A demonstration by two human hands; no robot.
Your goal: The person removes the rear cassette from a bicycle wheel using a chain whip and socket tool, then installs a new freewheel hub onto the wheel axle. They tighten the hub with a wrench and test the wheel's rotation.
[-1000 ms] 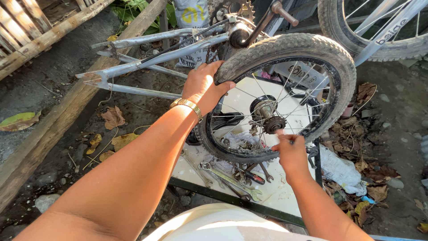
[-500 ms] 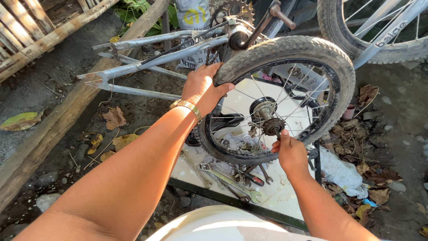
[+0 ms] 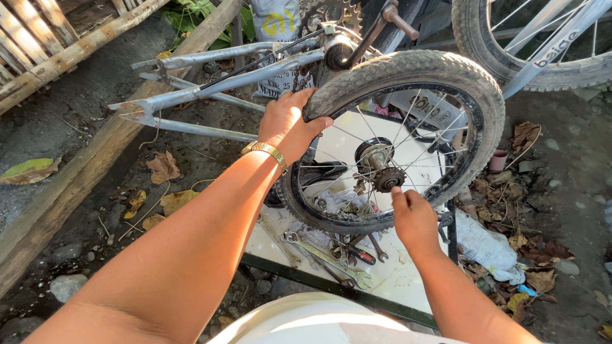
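A small bicycle wheel (image 3: 446, 76) with a knobby black tyre stands upright in front of me. My left hand (image 3: 290, 124), with a gold bracelet at the wrist, grips the tyre at its left side. My right hand (image 3: 413, 216) reaches to the rusty sprocket and axle at the hub (image 3: 382, 169), its fingertips just below and touching the sprocket. A grey bicycle frame (image 3: 210, 83) lies behind the wheel, with a crank and pedal (image 3: 389, 16) sticking up.
Wrenches and pliers (image 3: 331, 251) lie on a white board (image 3: 408, 274) under the wheel. A second bicycle wheel (image 3: 542, 70) stands at the top right. Dry leaves and a crumpled plastic bag (image 3: 488, 245) litter the ground at the right. A wooden beam (image 3: 64, 191) runs along the left.
My right hand has moved up and left from below the hub to the sprocket. My left hand keeps its grip on the tyre.
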